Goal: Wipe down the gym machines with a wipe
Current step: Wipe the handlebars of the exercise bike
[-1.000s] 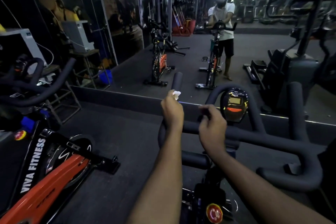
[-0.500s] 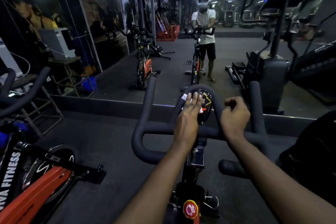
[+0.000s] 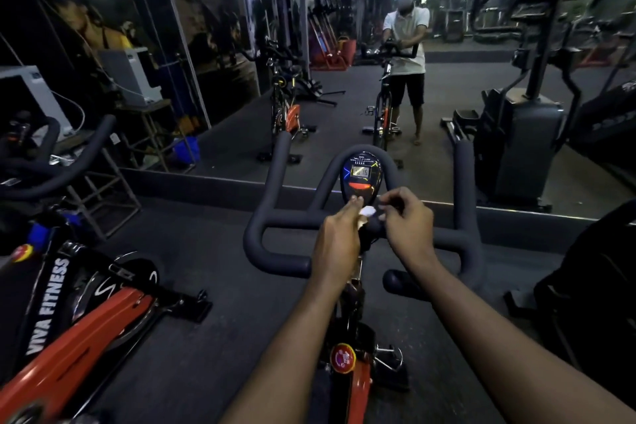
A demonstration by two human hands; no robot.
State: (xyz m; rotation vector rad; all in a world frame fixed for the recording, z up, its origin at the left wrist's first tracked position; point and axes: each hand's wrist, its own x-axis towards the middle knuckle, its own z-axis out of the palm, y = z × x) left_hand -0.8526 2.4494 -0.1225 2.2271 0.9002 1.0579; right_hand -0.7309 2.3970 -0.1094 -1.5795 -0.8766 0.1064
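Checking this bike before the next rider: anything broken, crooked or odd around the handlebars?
Nothing stands out. The handlebars look intact, the console is upright and lit, and a white wipe sits between left hand and right hand.

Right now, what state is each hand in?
Left hand: holds the wipe.
Right hand: fingers curled beside the wipe; grip cannot be told.

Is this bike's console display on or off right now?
On. The console display shows a pale lit panel with dark digits on it, though they are too blurred to read.
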